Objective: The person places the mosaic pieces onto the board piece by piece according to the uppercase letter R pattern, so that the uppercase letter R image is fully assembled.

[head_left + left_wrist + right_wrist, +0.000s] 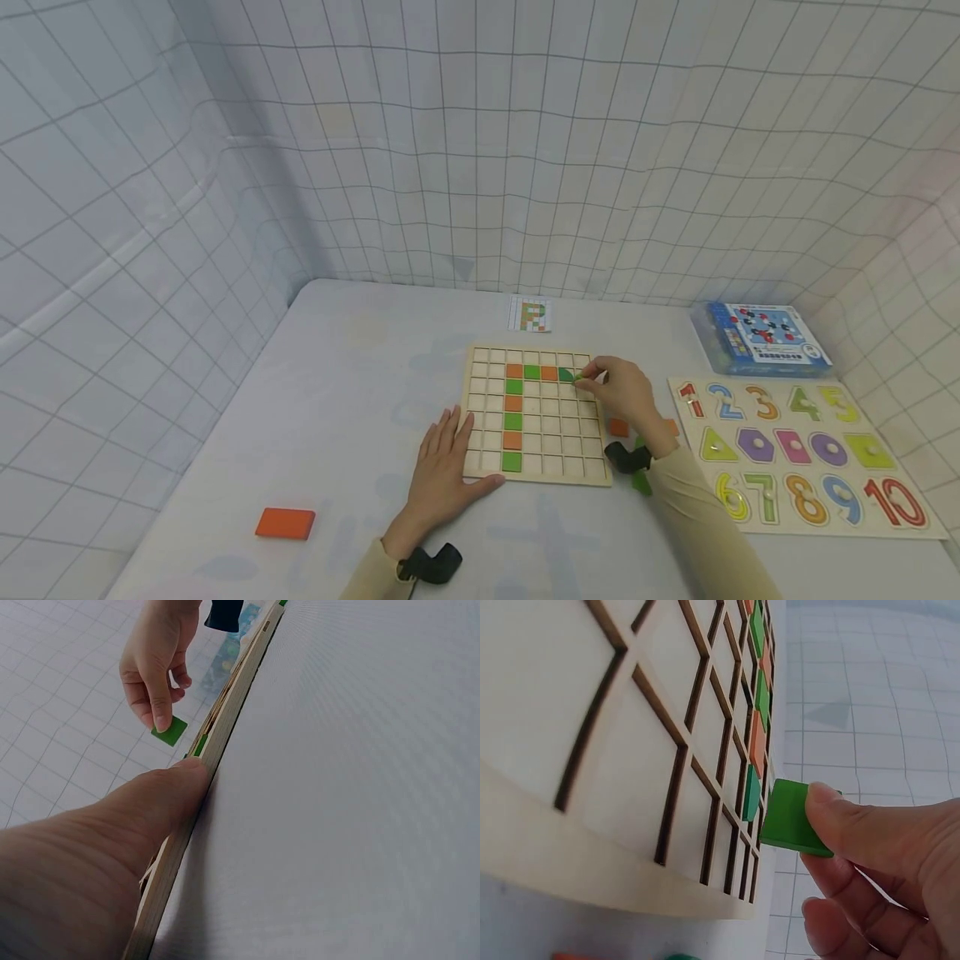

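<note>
A wooden grid board point(558, 450) lies on the table, with green and orange square tiles in one column and along a row near its top. A dark green piece with a curved edge point(566, 375) sits at the right end of that row. My right hand point(626, 392) pinches a bright green tile point(786, 817) between thumb and fingers, above the board's upper right part. My left hand point(442, 475) rests at the board's lower left corner, fingers extended along the left side and thumb point(169, 791) against the front edge.
A small pattern card point(531, 314) lies behind the board. Loose orange point(618, 427) and green pieces lie by the right forearm, partly hidden. To the right are a number-and-shape puzzle board point(810, 450) and a blue boxed set point(765, 337). An orange block point(285, 523) lies front left.
</note>
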Demonstrator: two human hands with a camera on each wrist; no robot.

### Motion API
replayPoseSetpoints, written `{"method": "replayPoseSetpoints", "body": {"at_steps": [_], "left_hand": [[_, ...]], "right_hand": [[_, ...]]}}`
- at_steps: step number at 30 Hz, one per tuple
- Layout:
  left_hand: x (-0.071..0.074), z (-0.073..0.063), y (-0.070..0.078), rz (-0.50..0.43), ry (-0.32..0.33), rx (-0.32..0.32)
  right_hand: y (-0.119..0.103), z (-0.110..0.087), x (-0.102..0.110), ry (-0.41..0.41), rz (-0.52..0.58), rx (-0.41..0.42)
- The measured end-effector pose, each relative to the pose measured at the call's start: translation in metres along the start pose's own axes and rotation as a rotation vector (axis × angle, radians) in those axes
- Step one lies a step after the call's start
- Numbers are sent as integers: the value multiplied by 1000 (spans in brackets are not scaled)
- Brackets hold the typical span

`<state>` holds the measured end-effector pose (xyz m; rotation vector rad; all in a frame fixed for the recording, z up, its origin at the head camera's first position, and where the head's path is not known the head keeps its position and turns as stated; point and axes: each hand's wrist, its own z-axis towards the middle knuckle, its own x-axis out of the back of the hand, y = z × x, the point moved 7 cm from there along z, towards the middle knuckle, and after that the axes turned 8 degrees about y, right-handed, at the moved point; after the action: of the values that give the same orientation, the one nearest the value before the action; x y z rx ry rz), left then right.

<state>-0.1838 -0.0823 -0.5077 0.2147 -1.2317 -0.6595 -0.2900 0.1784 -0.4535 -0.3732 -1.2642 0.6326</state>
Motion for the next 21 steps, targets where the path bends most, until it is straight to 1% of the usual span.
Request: {"method": "replayPoseSetpoints", "body": {"at_steps": [5,11,17,21], "left_hand": [[0,0,0,-1,-4,1],[0,0,0,0,1,-7],[-1,0,-1,5,-1,-1],[-2,0,-1,9,2,-2]], "right_hand": [[-4,3,-8,-73,-10,32],[-9,5,-14,-110,2,57],[-8,6,-21,-151,-8,23],[-6,6,-23,-149,-17,3]]}}
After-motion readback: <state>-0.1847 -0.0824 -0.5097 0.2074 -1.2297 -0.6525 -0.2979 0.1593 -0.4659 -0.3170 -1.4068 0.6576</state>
